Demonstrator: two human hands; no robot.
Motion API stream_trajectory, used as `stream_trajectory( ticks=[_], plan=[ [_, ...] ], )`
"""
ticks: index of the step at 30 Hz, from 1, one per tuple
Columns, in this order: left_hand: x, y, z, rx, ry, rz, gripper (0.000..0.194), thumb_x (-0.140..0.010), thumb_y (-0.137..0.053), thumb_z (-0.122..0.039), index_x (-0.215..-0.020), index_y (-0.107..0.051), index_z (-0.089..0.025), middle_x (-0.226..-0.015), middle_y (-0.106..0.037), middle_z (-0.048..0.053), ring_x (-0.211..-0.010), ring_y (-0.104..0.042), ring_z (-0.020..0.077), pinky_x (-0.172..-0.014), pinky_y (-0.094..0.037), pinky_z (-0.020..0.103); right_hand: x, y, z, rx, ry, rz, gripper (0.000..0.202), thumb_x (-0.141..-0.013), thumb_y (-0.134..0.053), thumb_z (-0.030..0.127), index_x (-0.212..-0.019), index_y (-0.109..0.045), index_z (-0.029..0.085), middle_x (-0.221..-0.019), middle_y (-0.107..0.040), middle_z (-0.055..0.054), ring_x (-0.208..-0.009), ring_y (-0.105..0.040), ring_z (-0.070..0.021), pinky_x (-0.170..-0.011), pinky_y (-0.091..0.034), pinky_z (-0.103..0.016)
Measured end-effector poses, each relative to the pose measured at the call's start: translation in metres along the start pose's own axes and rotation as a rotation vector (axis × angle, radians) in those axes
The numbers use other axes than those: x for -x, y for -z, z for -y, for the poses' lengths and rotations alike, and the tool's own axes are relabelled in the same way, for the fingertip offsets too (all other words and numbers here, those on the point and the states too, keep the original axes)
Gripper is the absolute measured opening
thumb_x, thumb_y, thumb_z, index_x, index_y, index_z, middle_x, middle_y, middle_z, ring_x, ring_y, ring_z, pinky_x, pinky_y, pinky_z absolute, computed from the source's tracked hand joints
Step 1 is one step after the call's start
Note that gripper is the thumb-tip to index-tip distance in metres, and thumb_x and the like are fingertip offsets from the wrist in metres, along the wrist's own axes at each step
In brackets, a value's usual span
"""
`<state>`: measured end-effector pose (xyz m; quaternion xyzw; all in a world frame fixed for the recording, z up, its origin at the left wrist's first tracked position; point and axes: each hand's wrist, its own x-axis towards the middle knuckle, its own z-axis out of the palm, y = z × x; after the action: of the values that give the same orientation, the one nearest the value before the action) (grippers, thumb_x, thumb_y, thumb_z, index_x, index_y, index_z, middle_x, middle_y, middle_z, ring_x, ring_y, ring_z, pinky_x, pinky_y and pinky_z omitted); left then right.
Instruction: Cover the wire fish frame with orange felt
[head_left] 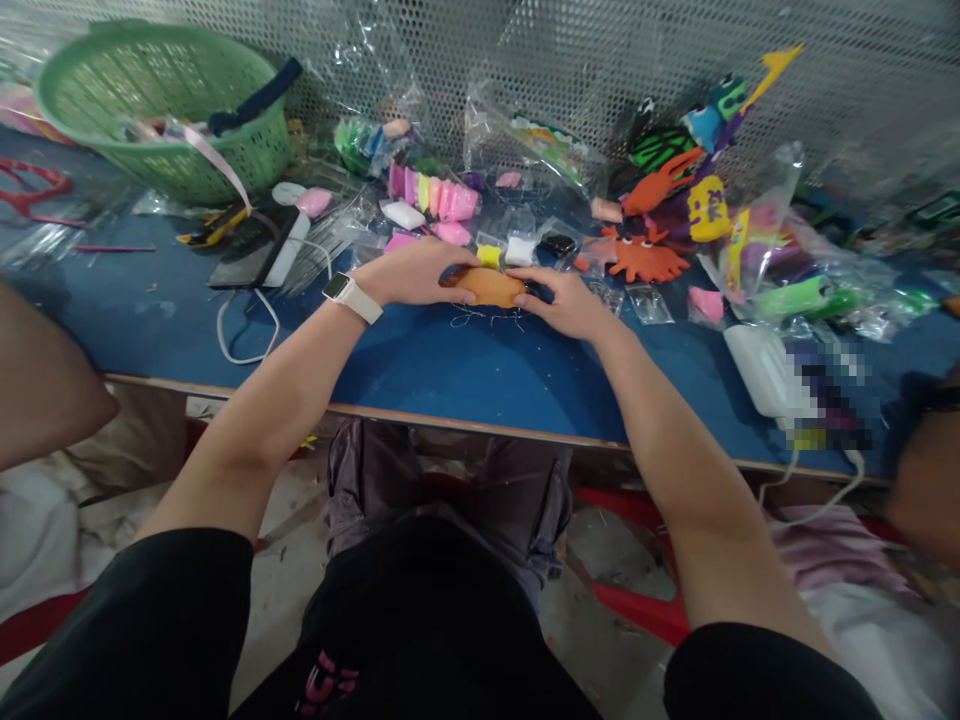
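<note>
Left hand (424, 272) pinches one end of an oblong orange-brown piece (491, 288), its thumb on the near side and its fingers curved over the far side, while the right hand (562, 300) pinches the opposite end, index finger along the far edge and thumb on the near one. Both hands touch the piece, which sits directly between them: at three o'clock from the left hand and at nine from the right, close over the blue tabletop (450, 365); whether it rests on that surface or is lifted slightly, I cannot tell. Its long axis runs roughly from nine to three o'clock, nearly parallel to the table's near edge, with one end directed at each hand; the fingers partly cover both ends, so I cannot tell which is the front. Taking the piece as the centre of the dial, some thin thread-like strands (495, 320) lie just beside it at six o'clock, a small yellow packet (489, 255) at twelve, a white packet (521, 250) between one and two, and a black packet (558, 243) at about two. Farther out, an orange crab-shaped figure (645, 257) lies just short of three, a row of coloured lumps (435, 195) near eleven, and a green basket (180, 170) stands well apart at ten. On the left wrist is a watch with a pale strap (360, 302)
</note>
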<state>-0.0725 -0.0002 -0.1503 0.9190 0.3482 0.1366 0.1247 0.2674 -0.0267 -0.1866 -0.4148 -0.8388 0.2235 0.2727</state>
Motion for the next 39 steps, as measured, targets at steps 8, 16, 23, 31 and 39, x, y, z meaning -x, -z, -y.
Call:
stream_trajectory(
  ticks=[8, 16, 23, 31, 39],
  plan=[
    [0.007, 0.021, 0.004, 0.071, 0.004, -0.078, 0.058, -0.109, -0.071, -0.065, -0.148, -0.085, -0.025, -0.134, -0.087, 0.011, -0.124, -0.079, 0.0345, -0.119, -0.059, 0.051, 0.001, -0.001, 0.002, -0.001, 0.005, -0.005, 0.097, -0.097, -0.067, 0.104, -0.160, -0.082, 0.031, -0.167, -0.079, -0.011, -0.157, -0.073, -0.0470, -0.138, -0.053, -0.071],
    [0.006, 0.020, 0.021, 0.118, -0.028, -0.030, 0.043, -0.102, -0.077, -0.055, -0.131, -0.092, -0.026, -0.122, -0.088, 0.007, -0.110, -0.080, 0.0280, -0.115, -0.061, 0.048, 0.001, -0.002, 0.002, 0.001, -0.002, -0.017, 0.091, -0.098, -0.070, 0.100, -0.157, -0.084, 0.031, -0.164, -0.081, -0.011, -0.154, -0.075, -0.0459, -0.137, -0.054, -0.070],
    [0.002, 0.011, 0.019, 0.173, 0.047, -0.034, 0.044, -0.100, -0.077, -0.049, -0.135, -0.090, -0.026, -0.120, -0.084, 0.009, -0.106, -0.079, 0.0284, -0.108, -0.063, 0.046, 0.001, -0.001, 0.003, -0.020, -0.003, -0.017, 0.080, -0.101, -0.077, 0.090, -0.155, -0.084, 0.031, -0.162, -0.082, -0.010, -0.153, -0.075, -0.0458, -0.136, -0.055, -0.071],
    [-0.007, 0.000, 0.019, 0.247, 0.063, -0.097, 0.030, -0.105, -0.070, -0.048, -0.101, -0.084, -0.022, -0.095, -0.078, 0.008, -0.088, -0.071, 0.0248, -0.090, -0.060, 0.042, 0.001, 0.001, 0.005, -0.018, -0.006, -0.001, 0.078, -0.102, -0.077, 0.089, -0.153, -0.085, 0.031, -0.161, -0.082, -0.010, -0.151, -0.076, -0.0466, -0.133, -0.056, -0.072],
    [-0.002, 0.009, -0.005, 0.463, 0.195, -0.085, 0.023, -0.109, -0.071, -0.033, -0.094, -0.078, -0.017, -0.087, -0.073, 0.010, -0.083, -0.066, 0.0209, -0.086, -0.056, 0.041, 0.001, 0.000, 0.004, -0.044, 0.015, -0.012, 0.091, -0.093, -0.079, 0.098, -0.152, -0.085, 0.030, -0.158, -0.083, -0.013, -0.147, -0.078, -0.0470, -0.132, -0.058, -0.073]
  ],
)
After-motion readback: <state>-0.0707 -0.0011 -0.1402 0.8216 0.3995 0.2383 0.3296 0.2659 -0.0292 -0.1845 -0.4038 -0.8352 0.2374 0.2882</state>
